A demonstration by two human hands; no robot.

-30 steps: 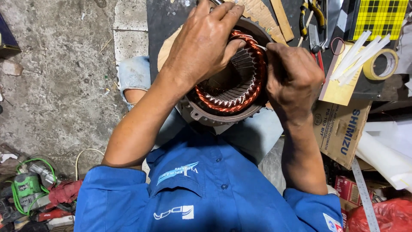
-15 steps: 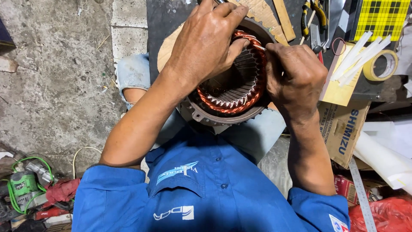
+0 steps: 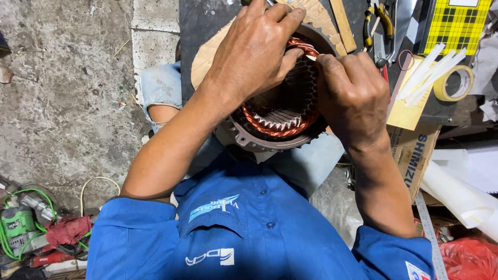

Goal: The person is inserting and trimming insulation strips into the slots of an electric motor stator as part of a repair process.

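A round grey metal motor stator ringed with copper wire windings [image 3: 280,116] rests on the person's lap, against a dark surface's near edge. The left hand [image 3: 254,52] drapes over its top rim, fingers curled loosely. The right hand [image 3: 353,93] pinches a thin white strip [image 3: 310,57], fingers closed, at the windings.

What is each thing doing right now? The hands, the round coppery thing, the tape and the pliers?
Left hand: draped over the motor stator's rim.
Right hand: pinching a thin white strip at the windings.
Motor stator: open-cored, copper coils exposed.
Tape roll: lying flat.
Pliers: lying unused.
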